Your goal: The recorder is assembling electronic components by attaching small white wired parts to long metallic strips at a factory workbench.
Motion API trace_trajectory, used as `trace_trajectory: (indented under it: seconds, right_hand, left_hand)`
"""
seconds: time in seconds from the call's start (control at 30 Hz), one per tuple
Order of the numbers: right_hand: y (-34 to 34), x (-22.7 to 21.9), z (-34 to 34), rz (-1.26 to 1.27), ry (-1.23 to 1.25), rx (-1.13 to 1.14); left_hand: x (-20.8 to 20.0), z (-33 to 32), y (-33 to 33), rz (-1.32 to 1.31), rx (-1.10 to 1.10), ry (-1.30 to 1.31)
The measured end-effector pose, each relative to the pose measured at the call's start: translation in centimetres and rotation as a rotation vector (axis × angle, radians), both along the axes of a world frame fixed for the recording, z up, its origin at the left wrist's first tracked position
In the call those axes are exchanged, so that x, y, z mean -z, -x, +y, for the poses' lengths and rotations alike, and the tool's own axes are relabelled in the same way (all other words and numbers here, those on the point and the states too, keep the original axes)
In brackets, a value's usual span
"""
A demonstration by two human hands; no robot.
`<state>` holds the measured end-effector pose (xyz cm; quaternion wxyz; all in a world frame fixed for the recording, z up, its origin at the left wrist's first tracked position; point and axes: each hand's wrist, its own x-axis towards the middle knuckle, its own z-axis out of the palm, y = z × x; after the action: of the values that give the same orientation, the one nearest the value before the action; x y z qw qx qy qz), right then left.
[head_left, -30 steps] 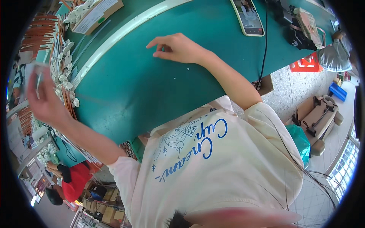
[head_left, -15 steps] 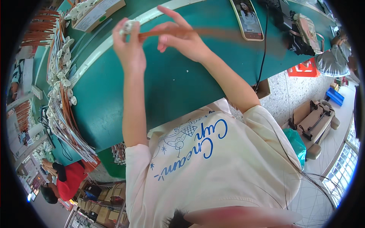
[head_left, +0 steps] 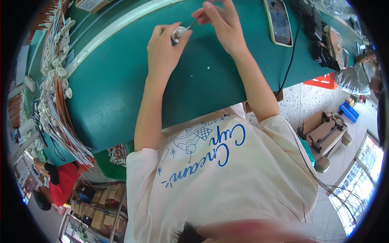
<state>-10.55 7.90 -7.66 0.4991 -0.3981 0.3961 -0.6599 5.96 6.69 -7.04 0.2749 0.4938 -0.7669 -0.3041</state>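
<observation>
My left hand (head_left: 165, 52) is closed around a small white round plastic piece (head_left: 178, 34), its thumb and fingers at the rim. From that piece a thin, dark strip (head_left: 193, 24) runs up to the right. The fingers of my right hand (head_left: 227, 28) pinch the strip's other end, near the top edge of the picture. Part of the right fingertips is cut off or blurred. Both hands are above the green tabletop (head_left: 133, 93).
Along the left lies a long pile of white round pieces with brown and white strips (head_left: 60, 97). A phone (head_left: 278, 22) with a lit screen lies at the right, beside a black cable (head_left: 289, 65). A cardboard box (head_left: 91, 4) stands at the far left. A person in red (head_left: 65, 182) sits lower left.
Both hands have shifted rightward in the picture, the left one also lower. The long brown strip that was swinging out blurred to the right now shows only as a short length between the hands.
</observation>
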Motion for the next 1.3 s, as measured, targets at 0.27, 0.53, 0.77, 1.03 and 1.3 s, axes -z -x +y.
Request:
trace_trajectory:
  seconds: [0.27, 0.53, 0.77, 1.03, 1.3]
  right_hand:
    - [0.3, -1.2, 0.3, 0.401, -0.03, 0.043]
    - [0.3, -1.4, 0.4, 0.5, -0.116, -0.109]
    - [0.1, -1.6, 0.7, 0.354, -0.079, -0.119]
    - [0.0, -1.0, 0.2, 0.374, -0.099, -0.13]
    - [-1.4, -1.6, -0.1, 0.416, -0.129, -0.024]
  left_hand:
    - [0.9, 0.0, -1.0, 0.039, 0.064, 0.232]
    - [-0.5, -0.3, -0.9, 0.189, 0.034, 0.158]
    - [-0.1, 0.1, -0.4, 0.223, -0.04, 0.092]
    - [0.3, 0.0, -0.4, 0.247, -0.026, 0.132]
    - [0.1, 0.1, -0.6, 0.239, -0.006, 0.174]
